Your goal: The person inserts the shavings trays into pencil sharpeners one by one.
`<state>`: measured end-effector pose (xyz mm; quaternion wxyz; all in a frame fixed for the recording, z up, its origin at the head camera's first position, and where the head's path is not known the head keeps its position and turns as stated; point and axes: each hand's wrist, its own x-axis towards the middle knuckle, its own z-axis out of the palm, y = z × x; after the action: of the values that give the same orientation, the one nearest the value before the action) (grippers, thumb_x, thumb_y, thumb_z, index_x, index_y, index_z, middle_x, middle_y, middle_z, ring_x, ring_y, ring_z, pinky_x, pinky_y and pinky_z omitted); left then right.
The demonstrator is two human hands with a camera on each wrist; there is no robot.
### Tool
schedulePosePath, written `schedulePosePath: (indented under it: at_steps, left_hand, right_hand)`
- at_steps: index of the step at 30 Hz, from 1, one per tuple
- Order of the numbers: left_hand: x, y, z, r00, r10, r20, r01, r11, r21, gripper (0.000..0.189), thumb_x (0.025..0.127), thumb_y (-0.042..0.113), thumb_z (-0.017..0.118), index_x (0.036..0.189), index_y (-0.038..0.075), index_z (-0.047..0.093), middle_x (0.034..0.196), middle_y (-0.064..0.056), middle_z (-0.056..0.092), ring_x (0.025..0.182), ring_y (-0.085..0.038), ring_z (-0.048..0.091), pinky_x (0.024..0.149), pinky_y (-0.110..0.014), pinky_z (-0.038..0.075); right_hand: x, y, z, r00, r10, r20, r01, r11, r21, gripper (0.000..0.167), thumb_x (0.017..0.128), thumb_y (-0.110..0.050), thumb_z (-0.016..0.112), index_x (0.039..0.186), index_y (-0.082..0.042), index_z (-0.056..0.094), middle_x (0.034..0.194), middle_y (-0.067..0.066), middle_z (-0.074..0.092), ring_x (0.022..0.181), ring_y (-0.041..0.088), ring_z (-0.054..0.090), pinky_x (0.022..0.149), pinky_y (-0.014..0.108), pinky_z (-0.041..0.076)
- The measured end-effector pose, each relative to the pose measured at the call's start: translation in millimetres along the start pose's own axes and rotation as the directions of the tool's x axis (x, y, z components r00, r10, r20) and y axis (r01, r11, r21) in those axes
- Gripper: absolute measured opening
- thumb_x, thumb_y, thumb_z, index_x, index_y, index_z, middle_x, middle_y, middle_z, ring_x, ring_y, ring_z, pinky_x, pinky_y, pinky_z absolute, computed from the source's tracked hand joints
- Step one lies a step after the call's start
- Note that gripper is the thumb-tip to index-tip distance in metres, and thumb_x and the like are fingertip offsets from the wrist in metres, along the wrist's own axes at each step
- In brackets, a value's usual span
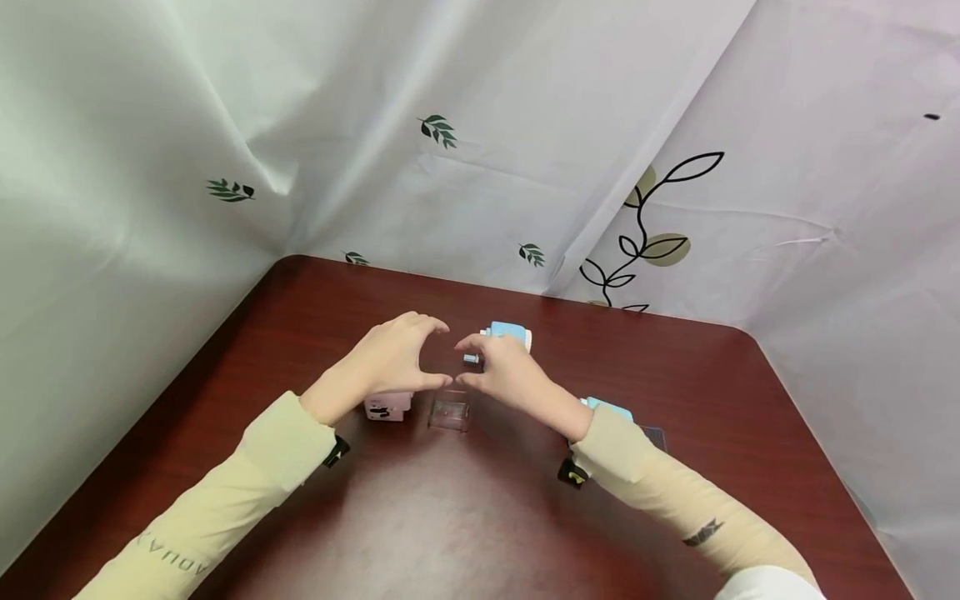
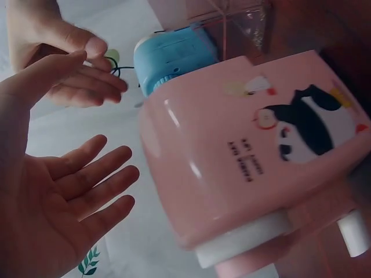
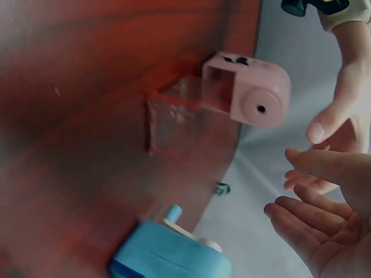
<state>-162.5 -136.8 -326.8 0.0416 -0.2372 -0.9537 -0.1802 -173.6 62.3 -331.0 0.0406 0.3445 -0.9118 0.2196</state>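
Note:
My left hand [image 1: 393, 357] and right hand [image 1: 513, 371] hover above the table, facing each other with fingers and thumbs curved and a gap between them. Both are empty. Near the left hand stands a pink crank pencil sharpener [image 2: 208, 139] with a panda picture; in the right wrist view its pencil hole and hollow drawer space show. Beside it lies a clear plastic drawer [image 3: 177, 121]. Behind the right hand, partly hidden, is a blue pencil sharpener [image 1: 510, 331], its crank knob [image 1: 471, 359] showing near the fingers.
Another light-blue object [image 1: 609, 408] sits by the right forearm, mostly hidden, with a dark see-through piece [image 1: 656, 436] next to it. The dark red table [image 1: 337, 308] meets white patterned curtains [image 1: 480, 200] at the back and sides.

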Motion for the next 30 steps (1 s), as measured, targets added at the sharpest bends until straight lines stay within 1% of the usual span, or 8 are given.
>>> schedulePosePath:
  at_steps: [5, 9, 12, 15, 17, 23, 27, 30]
  left_hand:
    - [-9.0, -3.7, 4.7, 1.0, 0.007, 0.012, -0.007, 1.0, -0.008, 0.07, 0.074, 0.048, 0.076, 0.128, 0.009, 0.057, 0.125, -0.009, 0.061, 0.114, -0.025, 0.056, 0.088, -0.045, 0.051]
    - [-16.2, -8.5, 8.6, 1.0, 0.016, 0.005, -0.016, 1.0, -0.01, 0.07, 0.071, 0.048, 0.078, 0.126, 0.01, 0.058, 0.119, -0.009, 0.061, 0.1, -0.02, 0.058, 0.08, -0.04, 0.053]
    - [-20.2, -13.4, 12.1, 1.0, 0.022, 0.0, -0.022, 1.0, -0.01, 0.071, 0.069, 0.047, 0.08, 0.125, 0.01, 0.059, 0.113, -0.008, 0.062, 0.095, -0.017, 0.057, 0.077, -0.036, 0.052]
    - [-23.9, -18.7, 15.4, 0.999, 0.037, -0.001, -0.037, 0.999, -0.001, 0.07, 0.067, 0.046, 0.081, 0.123, 0.01, 0.06, 0.112, -0.007, 0.063, 0.1, -0.018, 0.058, 0.08, -0.038, 0.052]
    - [-26.3, -22.2, 17.0, 0.999, 0.047, -0.001, -0.047, 0.999, 0.004, 0.07, 0.065, 0.046, 0.081, 0.122, 0.01, 0.061, 0.113, -0.006, 0.064, 0.103, -0.019, 0.059, 0.082, -0.039, 0.052]
    - [-33.4, -32.6, 19.9, 0.999, 0.039, 0.013, -0.039, 0.999, 0.007, 0.07, 0.062, 0.043, 0.084, 0.119, 0.01, 0.061, 0.114, -0.007, 0.064, 0.104, -0.022, 0.061, 0.081, -0.039, 0.052]
    - [-33.9, -39.0, 22.0, 0.999, 0.04, 0.037, -0.04, 0.999, 0.008, 0.068, 0.062, 0.042, 0.084, 0.119, 0.011, 0.062, 0.11, -0.006, 0.066, 0.098, -0.021, 0.062, 0.077, -0.037, 0.051]
    - [-33.4, -43.6, 22.7, 0.998, 0.044, 0.046, -0.045, 0.999, 0.013, 0.067, 0.061, 0.041, 0.085, 0.116, 0.011, 0.062, 0.103, -0.004, 0.067, 0.089, -0.019, 0.062, 0.072, -0.036, 0.05]
  right_hand:
    - [-6.9, 1, 17, 1.0, 0.0, 0.006, 0.0, 1.0, 0.015, 0.036, 0.076, -0.014, 0.08, 0.108, -0.003, 0.068, 0.088, 0.007, 0.072, 0.071, 0.014, 0.064, 0.064, 0.022, 0.049]
    - [-12.4, 2, 26, 0.999, 0.021, 0.03, -0.021, 1.0, -0.006, 0.045, 0.075, -0.018, 0.082, 0.113, -0.001, 0.066, 0.077, 0.008, 0.068, 0.061, 0.013, 0.057, 0.056, 0.022, 0.044]
    - [-17.1, 3, 30, 0.998, 0.039, 0.052, -0.038, 0.999, -0.023, 0.052, 0.072, -0.022, 0.084, 0.116, -0.002, 0.064, 0.081, 0.008, 0.07, 0.062, 0.011, 0.056, 0.06, 0.024, 0.048]
    - [-20.6, 5, 35, 0.996, 0.052, 0.071, -0.05, 0.998, -0.027, 0.057, 0.07, -0.024, 0.085, 0.118, -0.002, 0.063, 0.091, 0.007, 0.073, 0.066, 0.009, 0.057, 0.064, 0.025, 0.05]
    - [-21.8, 7, 38, 0.995, 0.056, 0.083, -0.053, 0.998, -0.036, 0.058, 0.07, -0.026, 0.085, 0.118, -0.003, 0.063, 0.091, 0.007, 0.073, 0.066, 0.009, 0.056, 0.065, 0.027, 0.051]
    - [-22.2, 10, 45, 0.99, 0.069, 0.122, -0.063, 0.997, -0.055, 0.064, 0.069, -0.031, 0.085, 0.121, -0.002, 0.061, 0.097, 0.008, 0.072, 0.077, 0.015, 0.065, 0.076, 0.036, 0.054]
    - [-24.7, 14, 48, 0.985, 0.092, 0.144, -0.085, 0.995, -0.054, 0.068, 0.067, -0.032, 0.086, 0.121, -0.001, 0.06, 0.105, 0.01, 0.071, 0.092, 0.021, 0.068, 0.086, 0.042, 0.052]
    - [-26.8, 16, 51, 0.985, 0.101, 0.14, -0.095, 0.994, -0.047, 0.068, 0.066, -0.032, 0.087, 0.121, -0.001, 0.061, 0.105, 0.01, 0.071, 0.095, 0.022, 0.068, 0.088, 0.045, 0.05]
